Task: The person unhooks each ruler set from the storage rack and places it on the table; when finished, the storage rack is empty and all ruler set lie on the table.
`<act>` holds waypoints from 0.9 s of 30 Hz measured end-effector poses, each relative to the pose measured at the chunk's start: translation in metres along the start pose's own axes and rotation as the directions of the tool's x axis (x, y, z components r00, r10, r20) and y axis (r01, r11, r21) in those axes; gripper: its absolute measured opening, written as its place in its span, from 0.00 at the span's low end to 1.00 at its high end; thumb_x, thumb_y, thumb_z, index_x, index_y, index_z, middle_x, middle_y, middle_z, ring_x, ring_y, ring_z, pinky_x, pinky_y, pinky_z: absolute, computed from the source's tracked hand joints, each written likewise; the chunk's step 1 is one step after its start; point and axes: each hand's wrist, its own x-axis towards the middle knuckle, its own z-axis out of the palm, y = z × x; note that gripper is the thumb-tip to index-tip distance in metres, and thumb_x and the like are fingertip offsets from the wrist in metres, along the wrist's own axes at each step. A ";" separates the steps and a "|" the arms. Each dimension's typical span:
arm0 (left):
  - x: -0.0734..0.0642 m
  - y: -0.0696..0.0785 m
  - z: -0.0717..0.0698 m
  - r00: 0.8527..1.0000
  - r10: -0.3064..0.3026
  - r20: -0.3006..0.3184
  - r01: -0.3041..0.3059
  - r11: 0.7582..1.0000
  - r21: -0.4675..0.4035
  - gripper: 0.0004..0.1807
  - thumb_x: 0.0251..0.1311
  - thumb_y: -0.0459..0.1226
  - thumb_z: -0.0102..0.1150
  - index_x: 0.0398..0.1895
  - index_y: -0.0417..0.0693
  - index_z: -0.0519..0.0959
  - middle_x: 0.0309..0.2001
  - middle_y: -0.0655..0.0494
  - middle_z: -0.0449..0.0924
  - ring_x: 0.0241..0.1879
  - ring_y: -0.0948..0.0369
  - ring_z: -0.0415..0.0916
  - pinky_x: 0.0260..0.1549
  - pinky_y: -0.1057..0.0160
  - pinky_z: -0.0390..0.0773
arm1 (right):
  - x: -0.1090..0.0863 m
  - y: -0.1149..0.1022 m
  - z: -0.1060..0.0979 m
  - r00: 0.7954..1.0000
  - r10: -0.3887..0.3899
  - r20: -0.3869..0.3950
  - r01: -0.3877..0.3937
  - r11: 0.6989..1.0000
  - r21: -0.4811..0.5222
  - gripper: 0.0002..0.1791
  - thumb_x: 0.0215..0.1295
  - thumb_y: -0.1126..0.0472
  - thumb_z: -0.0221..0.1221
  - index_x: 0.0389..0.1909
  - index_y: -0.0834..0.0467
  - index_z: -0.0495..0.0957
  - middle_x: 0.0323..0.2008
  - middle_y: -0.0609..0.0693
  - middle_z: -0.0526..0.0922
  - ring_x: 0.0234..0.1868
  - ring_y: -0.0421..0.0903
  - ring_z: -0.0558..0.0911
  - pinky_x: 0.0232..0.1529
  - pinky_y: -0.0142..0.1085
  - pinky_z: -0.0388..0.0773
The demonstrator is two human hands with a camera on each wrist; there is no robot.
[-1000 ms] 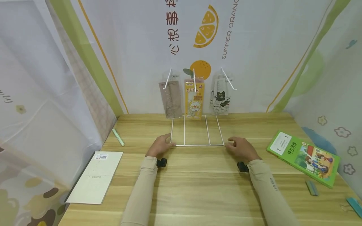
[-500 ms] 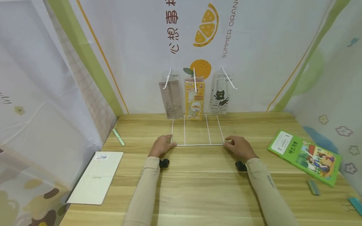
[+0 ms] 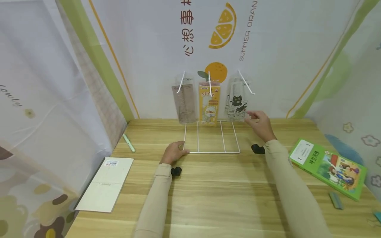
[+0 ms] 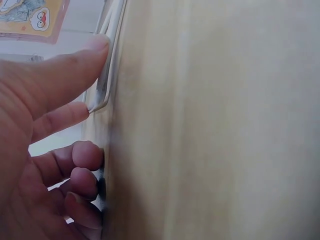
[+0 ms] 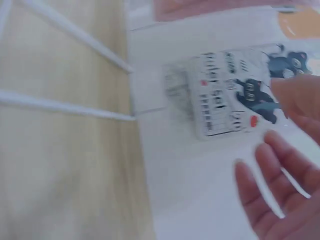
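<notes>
A white wire rack (image 3: 214, 152) lies on the wooden table, its prongs rising at the back. In the left wrist view, my left hand (image 4: 40, 130) pinches the rack's front left corner between thumb and index finger. From the prongs hang a brownish packet (image 3: 184, 105), a yellow duck packet (image 3: 209, 105) and a clear ruler set (image 3: 237, 100) with black cats. Beside the ruler set's lower right edge is my right hand (image 3: 261, 125), fingers loosely bent and apart. In the right wrist view its thumb overlaps the ruler set (image 5: 230, 95); contact cannot be told.
A pale notebook (image 3: 105, 185) and a light green pen (image 3: 129, 143) lie on the left. On the right are a green book (image 3: 328, 168), a small grey-green block (image 3: 336, 200) and a teal item (image 3: 378, 217) at the frame edge. A printed curtain hangs behind.
My right hand has left the rack's front right corner and risen forward to the ruler set. The left hand stays at the front left corner. The view has shifted slightly.
</notes>
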 end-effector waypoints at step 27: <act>0.001 0.002 -0.001 1.000 -0.017 0.002 0.017 1.000 0.007 0.31 0.63 0.47 0.68 0.67 0.44 0.74 0.67 0.37 0.73 0.68 0.40 0.69 0.67 0.42 0.69 | 0.064 -0.024 -0.012 0.997 0.060 -0.057 -0.046 0.973 0.226 0.28 0.66 0.68 0.64 0.67 0.59 0.73 0.49 0.64 0.80 0.48 0.41 0.78 0.47 0.34 0.75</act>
